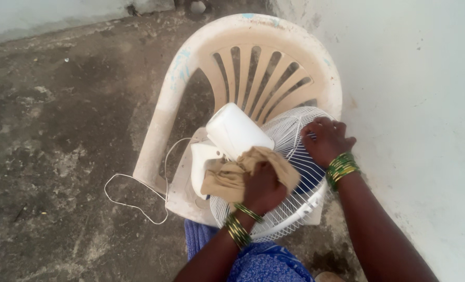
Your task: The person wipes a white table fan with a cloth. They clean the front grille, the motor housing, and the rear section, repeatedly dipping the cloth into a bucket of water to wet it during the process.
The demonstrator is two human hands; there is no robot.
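A white electric fan (236,129) lies face down on the seat of a cream plastic chair (253,47), its motor housing pointing up. My left hand (262,188) is closed on a tan cloth (227,176) and presses it against the rear wire grille (300,172) beside the motor housing. My right hand (326,140) grips the upper right rim of the grille, fingers curled over the wires. Green and gold bangles sit on both wrists.
The fan's white cord (133,198) loops over the rough concrete floor left of the chair. A pale painted wall (425,104) rises close on the right. Blue patterned fabric (258,261) covers my lap at the bottom edge.
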